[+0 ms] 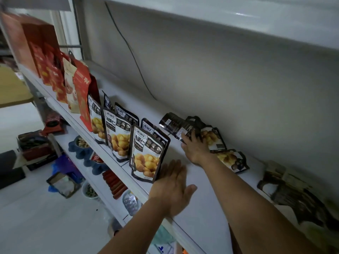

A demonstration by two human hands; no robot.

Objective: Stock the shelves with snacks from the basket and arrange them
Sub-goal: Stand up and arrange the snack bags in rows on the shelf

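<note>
While my flat, straight-fingered left hand (172,187) braces the front pouch (146,154) upright at its eleven o'clock, my right hand (194,149) clamps a fallen pouch (174,123) at one o'clock on the shelf (211,208), likely to stand it.

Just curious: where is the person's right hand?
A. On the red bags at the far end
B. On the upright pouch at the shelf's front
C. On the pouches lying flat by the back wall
C: the right hand is on the flat pouches by the back wall; the left hand is beside the upright pouch.
</note>
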